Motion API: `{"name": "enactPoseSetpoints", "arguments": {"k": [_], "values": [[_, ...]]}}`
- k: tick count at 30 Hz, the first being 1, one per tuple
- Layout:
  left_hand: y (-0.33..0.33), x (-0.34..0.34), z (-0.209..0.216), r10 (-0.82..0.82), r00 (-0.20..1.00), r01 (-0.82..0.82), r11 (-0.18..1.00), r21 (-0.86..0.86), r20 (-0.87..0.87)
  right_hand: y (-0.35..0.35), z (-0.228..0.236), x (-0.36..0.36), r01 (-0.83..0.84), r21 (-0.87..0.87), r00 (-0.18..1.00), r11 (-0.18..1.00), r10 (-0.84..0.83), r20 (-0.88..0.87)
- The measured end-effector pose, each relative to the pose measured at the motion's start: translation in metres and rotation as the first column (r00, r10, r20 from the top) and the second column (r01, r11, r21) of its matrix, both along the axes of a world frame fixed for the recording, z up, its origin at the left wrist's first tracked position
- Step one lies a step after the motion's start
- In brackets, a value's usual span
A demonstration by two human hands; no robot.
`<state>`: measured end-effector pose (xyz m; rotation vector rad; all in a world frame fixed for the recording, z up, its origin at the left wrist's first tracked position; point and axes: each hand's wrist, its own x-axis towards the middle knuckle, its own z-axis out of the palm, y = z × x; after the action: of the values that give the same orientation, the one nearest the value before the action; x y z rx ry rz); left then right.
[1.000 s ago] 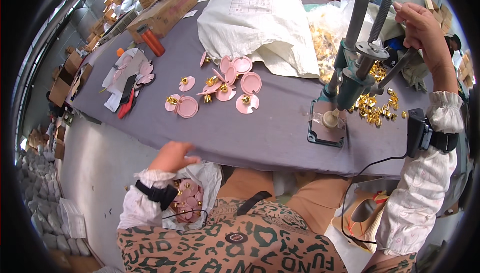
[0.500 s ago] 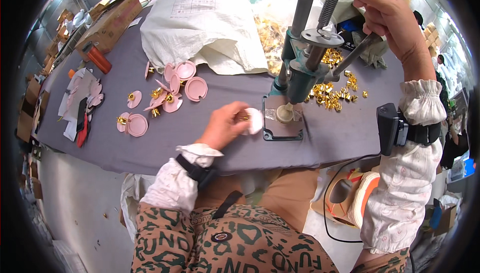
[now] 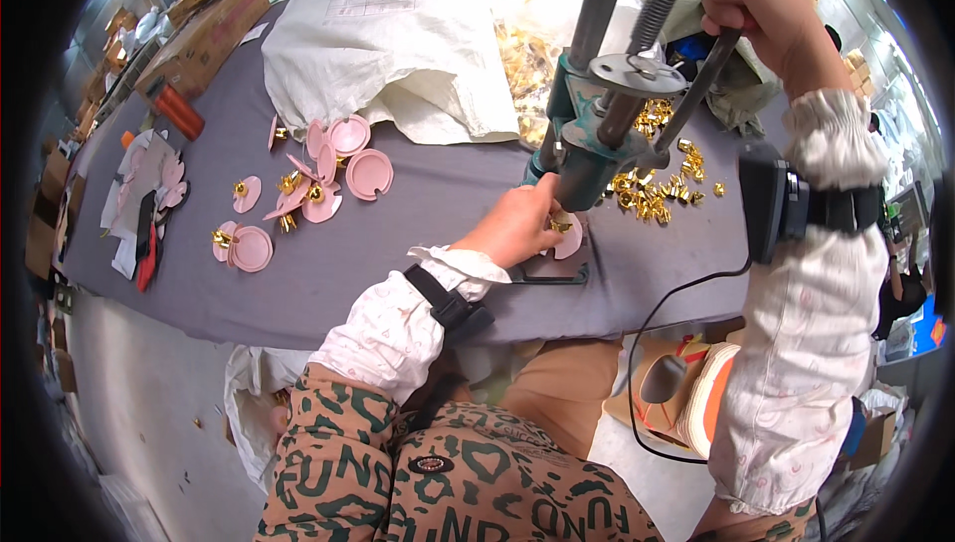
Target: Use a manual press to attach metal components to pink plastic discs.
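My left hand is closed on the edge of a pink disc with a small gold metal fitting, holding it over the base plate of a green hand press. The fingers hide part of the disc, and whether it rests on the plate is unclear. Up at the right, my right hand has its fingers curled round the end of the press lever. Several pink discs with gold fittings lie in a loose pile to the left of the press.
Loose gold metal pieces are scattered right of the press. Behind it stand a white woven sack and a clear bag of gold pieces. At the left are a cardboard box, a reddish cylinder and pink and white scraps.
My left hand has moved right, bringing the pink disc from beside the press to over its base. My right hand stays at the lever; the whole view has shifted slightly.
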<state>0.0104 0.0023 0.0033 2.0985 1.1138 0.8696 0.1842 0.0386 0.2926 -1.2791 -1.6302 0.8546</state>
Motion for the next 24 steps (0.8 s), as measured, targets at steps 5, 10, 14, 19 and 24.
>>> {"name": "enactPoseSetpoints", "arguments": {"k": [5, 10, 14, 19, 24], "values": [[-0.007, -0.022, 0.001, 0.110, 0.993, -0.113, 0.991, -0.069, -0.042, -0.076, -0.049, 0.013, -0.130, 0.297, 0.983, 0.946, 0.083, 0.165], [-0.012, 0.000, 0.003, 0.088, 0.996, -0.088, 0.996, -0.011, -0.011, -0.172, -0.199, 0.045, -0.141, 0.712, 0.978, 0.688, -0.016, 0.209], [-0.012, 0.006, 0.001, 0.081, 0.997, -0.081, 0.997, 0.001, -0.002, -0.176, -0.227, 0.048, -0.266, 0.658, 0.897, 0.704, -0.069, 0.436], [-0.011, -0.009, -0.004, 0.130, 0.991, -0.131, 0.991, 0.006, 0.016, -0.152, -0.143, 0.042, -0.224, 0.616, 0.935, 0.755, -0.012, 0.355], [-0.006, -0.009, -0.016, 0.176, 0.979, -0.183, 0.981, 0.057, 0.105, -0.060, -0.022, 0.015, -0.116, 0.175, 0.977, 0.978, 0.081, 0.197]]}}
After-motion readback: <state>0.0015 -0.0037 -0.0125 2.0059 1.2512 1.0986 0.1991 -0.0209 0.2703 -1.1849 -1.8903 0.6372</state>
